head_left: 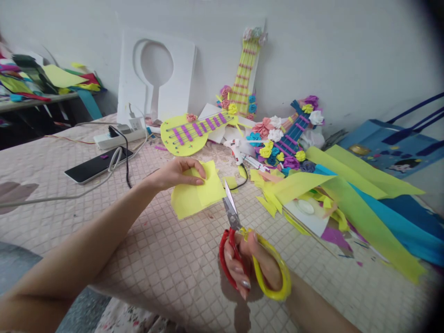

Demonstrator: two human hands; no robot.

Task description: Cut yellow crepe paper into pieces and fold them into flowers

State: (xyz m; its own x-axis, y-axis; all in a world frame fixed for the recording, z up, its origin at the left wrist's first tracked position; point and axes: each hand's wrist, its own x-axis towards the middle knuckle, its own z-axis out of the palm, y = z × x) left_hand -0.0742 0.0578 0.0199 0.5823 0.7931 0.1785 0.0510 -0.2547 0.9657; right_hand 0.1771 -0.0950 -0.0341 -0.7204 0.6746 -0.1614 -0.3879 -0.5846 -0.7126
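My left hand (180,173) pinches a folded piece of yellow crepe paper (197,194) between thumb and fingers, just above the table. A pair of scissors (231,217) with one red and one yellow handle is in my right hand (253,259), fingers through the loops. The blades stand slightly apart, their tips close to the right edge of the paper. Small yellow scraps (268,199) lie to the right of the blades. Behind the paper, a white glue gun (236,150) rests on its stand with a black cord.
Beyond lie a yellow paper guitar (183,136) with purple strips and a blue one (294,132) with paper flowers. Crepe sheets (364,208) spread at the right near a blue bag (391,143). A phone (99,165), cables and a power strip (120,135) occupy the left.
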